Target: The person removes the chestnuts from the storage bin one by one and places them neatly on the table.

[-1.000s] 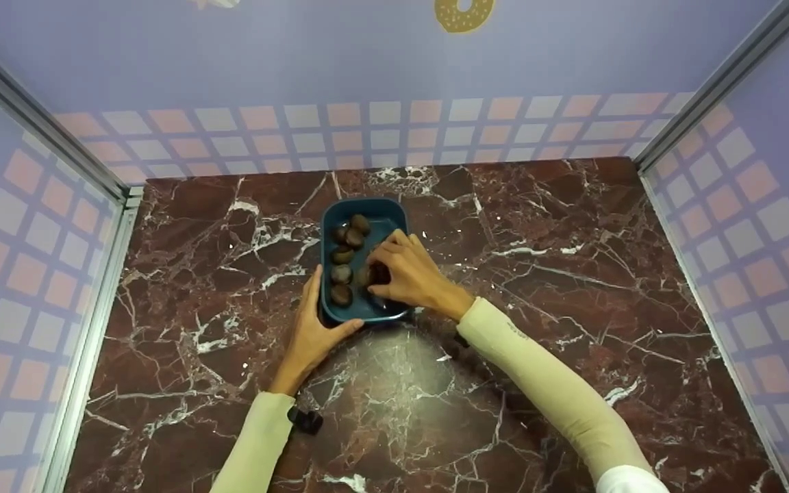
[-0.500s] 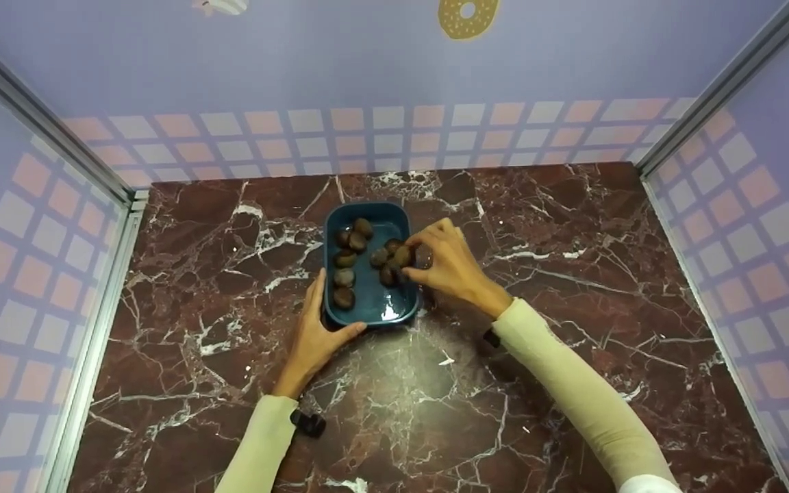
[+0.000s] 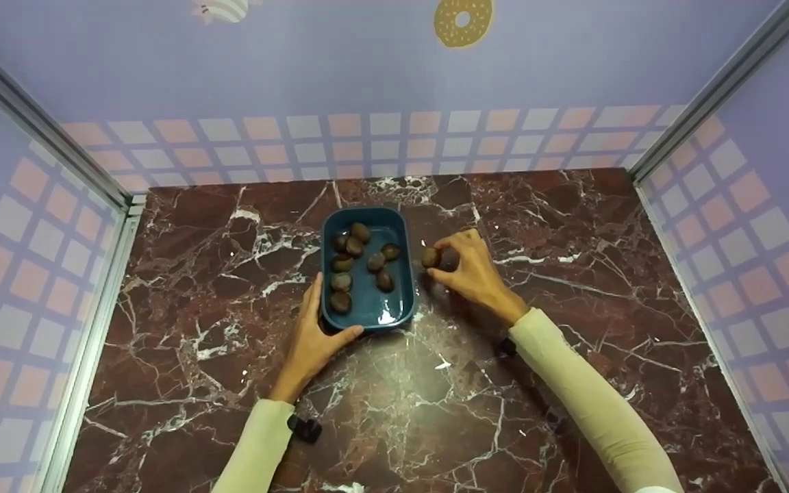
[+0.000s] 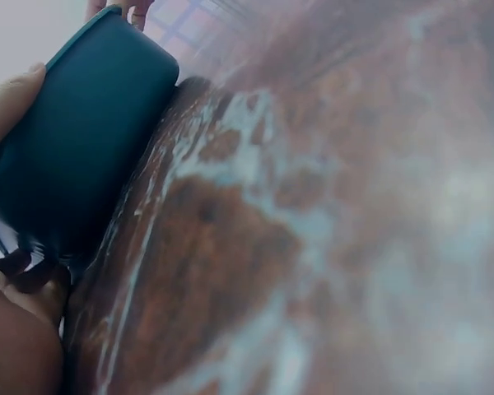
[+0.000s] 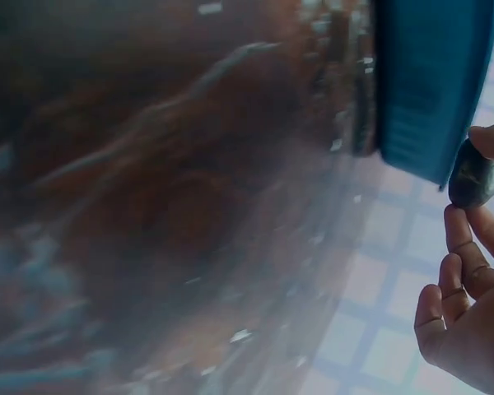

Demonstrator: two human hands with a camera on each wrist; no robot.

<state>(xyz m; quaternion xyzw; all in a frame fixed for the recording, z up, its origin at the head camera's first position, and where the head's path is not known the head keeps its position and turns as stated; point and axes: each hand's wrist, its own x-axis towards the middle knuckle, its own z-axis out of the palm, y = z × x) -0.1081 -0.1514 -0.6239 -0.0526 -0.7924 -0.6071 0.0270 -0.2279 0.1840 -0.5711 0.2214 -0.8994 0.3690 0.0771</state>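
A teal-blue rectangular box [image 3: 365,298] with rounded corners holds several smooth brown pebbles. Most of them lie along its left side, such as a brown pebble [image 3: 340,302] near the front; a few more, including a dark pebble [image 3: 384,281], sit on the right. My left hand [image 3: 312,346] grips the front left corner, thumb at the near rim and fingers along the left wall. Just outside the right wall, my right hand [image 3: 473,274] pinches an oval pebble [image 5: 475,174] between thumb and fingertips, raised beside the box in the right wrist view.
The box stands on a dark red marble-patterned table [image 3: 572,308] with white veins. A lilac back wall [image 3: 367,61] with a check border closes off the far side, and similar panels rise at left and right.
My right hand has come up out of the box and moved right past its rim, carrying one pebble. The left hand keeps its hold on the box.
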